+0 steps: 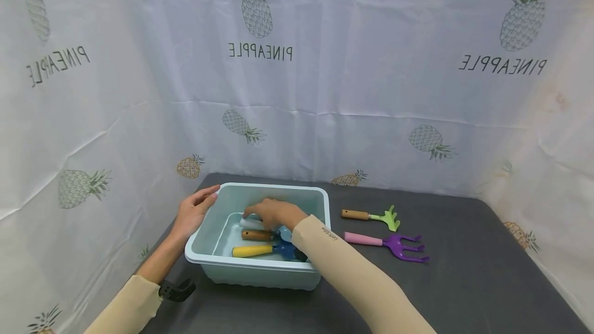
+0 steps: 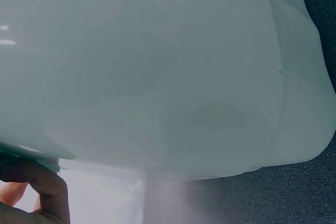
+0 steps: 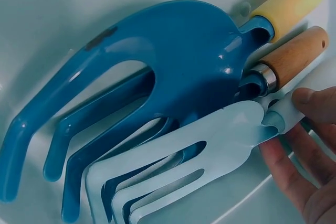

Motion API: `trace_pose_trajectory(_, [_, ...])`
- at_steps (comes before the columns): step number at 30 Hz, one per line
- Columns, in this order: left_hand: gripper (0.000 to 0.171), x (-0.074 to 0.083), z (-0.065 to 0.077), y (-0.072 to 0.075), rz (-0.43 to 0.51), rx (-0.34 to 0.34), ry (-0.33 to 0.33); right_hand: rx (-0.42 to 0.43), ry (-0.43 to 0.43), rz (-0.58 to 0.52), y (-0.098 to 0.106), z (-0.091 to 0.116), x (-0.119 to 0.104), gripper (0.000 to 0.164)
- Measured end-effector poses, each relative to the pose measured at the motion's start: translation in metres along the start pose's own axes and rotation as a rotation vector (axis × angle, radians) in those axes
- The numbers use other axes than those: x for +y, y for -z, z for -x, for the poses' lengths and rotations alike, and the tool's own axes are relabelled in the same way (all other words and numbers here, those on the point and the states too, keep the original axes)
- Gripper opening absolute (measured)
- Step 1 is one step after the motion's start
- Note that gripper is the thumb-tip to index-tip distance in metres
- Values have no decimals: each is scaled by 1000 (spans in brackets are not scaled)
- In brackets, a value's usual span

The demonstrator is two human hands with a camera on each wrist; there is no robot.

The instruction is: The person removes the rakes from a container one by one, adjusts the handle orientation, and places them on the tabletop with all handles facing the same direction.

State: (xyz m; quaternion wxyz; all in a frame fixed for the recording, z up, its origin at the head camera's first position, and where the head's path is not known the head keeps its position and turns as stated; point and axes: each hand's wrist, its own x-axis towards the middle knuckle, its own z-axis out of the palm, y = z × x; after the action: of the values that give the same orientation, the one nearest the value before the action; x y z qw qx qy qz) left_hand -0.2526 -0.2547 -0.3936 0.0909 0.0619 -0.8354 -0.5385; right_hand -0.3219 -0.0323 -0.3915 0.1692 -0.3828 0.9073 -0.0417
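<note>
A pale green plastic basin (image 1: pixel 246 261) stands on the dark table. My left hand (image 1: pixel 191 215) grips its rim near the far left corner, with bent fingers (image 2: pixel 55 192) at the edge. Inside the basin, my right hand (image 1: pixel 276 213) holds the white handle of a light-blue hand rake (image 3: pixel 231 129), thumb above and fingers beneath. Against it lies a larger blue hand rake (image 3: pixel 184 51) with a yellow handle (image 1: pixel 252 250). Between them shows a wooden handle (image 3: pixel 296 56); its tool head is mostly hidden under the other rakes.
Right of the basin lie a green hand rake (image 1: pixel 390 218) with a wooden handle and a purple hand rake (image 1: pixel 401 247) with a pink handle. A pineapple-print curtain (image 1: pixel 297 143) hangs behind and along the sides of the table (image 1: pixel 464 272).
</note>
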Motion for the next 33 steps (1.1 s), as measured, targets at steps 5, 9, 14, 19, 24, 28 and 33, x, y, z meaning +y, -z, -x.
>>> trace_pose_trajectory(5, [51, 0, 1, 0, -2, -3, 11, -1, 0, -6, 0, -1, 0, 62])
trace_pose_trajectory(9, [51, -1, 1, -1, 3, 1, 16, -1, 5, -22, 1, -2, 1, 63])
trace_pose_trajectory(14, [50, -2, 0, -1, 8, 4, 17, 0, 34, -64, 5, -4, 4, 65])
trace_pose_trajectory(19, [51, -3, 0, 0, 27, -7, 15, -10, 68, -84, 10, -5, 6, 65])
trace_pose_trajectory(24, [51, -3, -1, 0, 35, -10, 17, -25, 76, -111, 14, -3, 6, 66])
trace_pose_trajectory(28, [51, -2, -1, 0, 31, -12, 13, -26, 80, -107, 16, -1, 4, 67])
trace_pose_trajectory(33, [50, -2, -1, 0, 23, -11, 9, -30, 93, -110, 20, 3, 3, 70])
